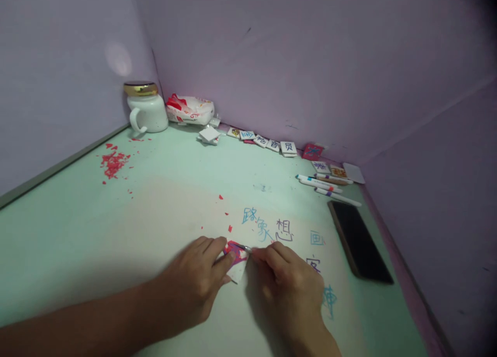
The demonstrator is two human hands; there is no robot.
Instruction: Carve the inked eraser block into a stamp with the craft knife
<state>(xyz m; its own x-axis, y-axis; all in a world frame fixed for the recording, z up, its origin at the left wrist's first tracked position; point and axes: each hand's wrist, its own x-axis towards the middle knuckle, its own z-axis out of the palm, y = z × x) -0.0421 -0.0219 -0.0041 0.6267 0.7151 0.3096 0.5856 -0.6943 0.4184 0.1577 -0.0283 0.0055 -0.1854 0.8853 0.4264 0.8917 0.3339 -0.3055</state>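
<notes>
My left hand (200,277) is closed on the edge of a small square tile (237,272), pressing it to the tabletop with its fingers. The tile is white, and its upper part is covered in red and purple. In a pinch, my right hand (289,287) grips a slim carving tool with a metal tip (246,249). That tip touches or nearly touches the tile's coloured face. Most of the tool's handle is hidden by my fingers. Several red scraps (230,228) lie just beyond the tile.
Red shavings (114,163) are heaped at the left, before a white lidded mug (149,111). Along the back wall are a tissue pack (190,110) and several character tiles (288,148). Markers (320,184) and a dark phone (361,243) lie right. Handwritten characters (283,228) mark the pale tabletop.
</notes>
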